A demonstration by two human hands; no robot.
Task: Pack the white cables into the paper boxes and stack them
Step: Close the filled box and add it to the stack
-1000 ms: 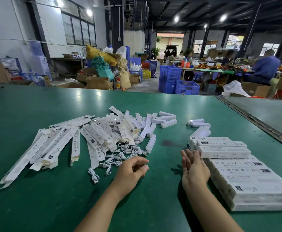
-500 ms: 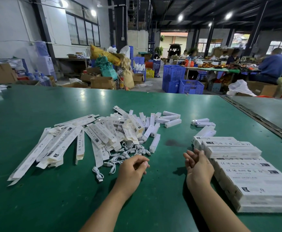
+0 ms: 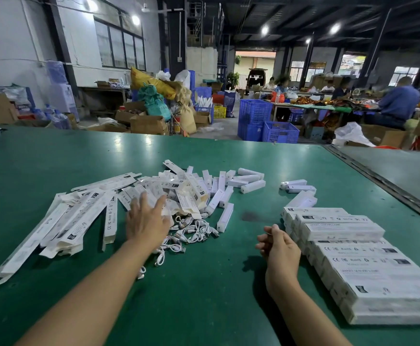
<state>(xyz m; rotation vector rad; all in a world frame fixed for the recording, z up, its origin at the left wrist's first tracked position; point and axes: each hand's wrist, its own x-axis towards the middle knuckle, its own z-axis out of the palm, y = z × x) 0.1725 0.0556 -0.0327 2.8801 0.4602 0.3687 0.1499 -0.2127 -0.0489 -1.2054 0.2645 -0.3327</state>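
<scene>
A tangle of short white cables point(image 3: 191, 231) lies on the green table point(image 3: 204, 295), in front of a heap of flat, unfolded paper boxes point(image 3: 84, 218). My left hand point(image 3: 147, 218) is blurred, its fingers spread over the heap's middle, holding nothing that I can see. My right hand point(image 3: 279, 248) hovers with loosely curled fingers and holds nothing, just left of the stack of packed white boxes point(image 3: 353, 260) lying in rows at the right.
Small white inner sleeves point(image 3: 251, 181) lie scattered behind the heap, and two more point(image 3: 296, 186) lie further right. A metal seam point(image 3: 383, 186) runs along the table's right side. Blue crates, cardboard cartons and seated workers fill the hall beyond.
My left hand has moved forward and left from beside the cables onto the heap of flat boxes, fingers spreading. My right hand has curled its fingers and drifted slightly from the stack.
</scene>
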